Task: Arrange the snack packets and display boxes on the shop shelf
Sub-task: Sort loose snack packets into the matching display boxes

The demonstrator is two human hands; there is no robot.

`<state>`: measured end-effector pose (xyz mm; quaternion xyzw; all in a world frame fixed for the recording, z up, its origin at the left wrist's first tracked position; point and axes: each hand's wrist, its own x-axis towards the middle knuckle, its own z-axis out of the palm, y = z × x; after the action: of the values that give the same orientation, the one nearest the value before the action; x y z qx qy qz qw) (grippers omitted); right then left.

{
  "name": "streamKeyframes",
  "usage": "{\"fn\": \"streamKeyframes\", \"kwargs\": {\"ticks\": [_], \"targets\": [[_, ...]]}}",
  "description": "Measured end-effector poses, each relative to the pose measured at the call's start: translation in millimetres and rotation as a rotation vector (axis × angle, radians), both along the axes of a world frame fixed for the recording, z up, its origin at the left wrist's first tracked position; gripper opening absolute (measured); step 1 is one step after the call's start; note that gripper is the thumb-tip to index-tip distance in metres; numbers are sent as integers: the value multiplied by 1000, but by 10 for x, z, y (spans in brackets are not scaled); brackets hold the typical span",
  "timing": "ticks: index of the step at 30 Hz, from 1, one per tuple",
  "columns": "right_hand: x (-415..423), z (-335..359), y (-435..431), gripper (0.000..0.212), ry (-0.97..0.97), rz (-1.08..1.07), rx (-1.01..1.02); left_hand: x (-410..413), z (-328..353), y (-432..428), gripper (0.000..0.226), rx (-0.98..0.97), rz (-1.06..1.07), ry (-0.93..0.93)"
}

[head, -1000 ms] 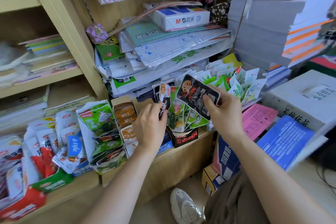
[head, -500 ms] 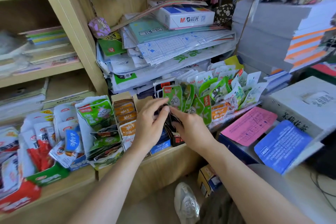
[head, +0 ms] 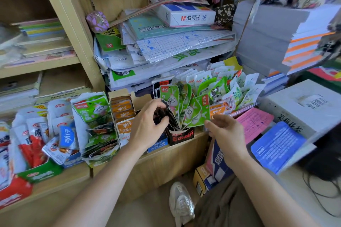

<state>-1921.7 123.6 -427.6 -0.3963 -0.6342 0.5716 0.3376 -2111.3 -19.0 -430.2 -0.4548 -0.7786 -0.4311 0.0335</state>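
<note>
**Dark packets pushed into the box**

The left hand point(head: 147, 125) pinches dark snack packets point(head: 162, 116) standing in the black display box point(head: 181, 135) at the shelf point(head: 166, 153) front edge. The right hand point(head: 227, 131) hovers beside, fingers loosely apart, holding nothing.

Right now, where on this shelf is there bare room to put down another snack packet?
Little. The clearest gap is inside the cardboard box behind the orange packets, next to the left hand. A thin strip of shelf edge shows before the black box. Elsewhere it is crowded: green packets fan out, and white packets fill the left.
</note>
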Motion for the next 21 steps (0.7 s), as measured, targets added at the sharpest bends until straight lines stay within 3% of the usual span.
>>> {"fn": "streamKeyframes", "kwargs": {"ticks": [2,4,6,10,13,18,21], "targets": [[-93,-13,-45,28,52,106,-91,58,54,-5,53,-100,-32,168],[-178,-12,-81,26,81,156,-52,99,77,-12,49,-175,-54,258],[-265,-3,-88,30,83,153,-20,125,95,-61,29,-157,-42,190],[-428,2,-86,73,10,155,87,140,46,-168,18,-23,49,107],[-538,81,-114,65,-13,174,185,134,-45,-184,8,-6,51,60],[-739,113,-63,79,-84,152,305,152,-119,-213,17,81,7,-17],[-873,151,-20,69,-111,137,387,172,-151,-213,17,97,35,-13]]}}
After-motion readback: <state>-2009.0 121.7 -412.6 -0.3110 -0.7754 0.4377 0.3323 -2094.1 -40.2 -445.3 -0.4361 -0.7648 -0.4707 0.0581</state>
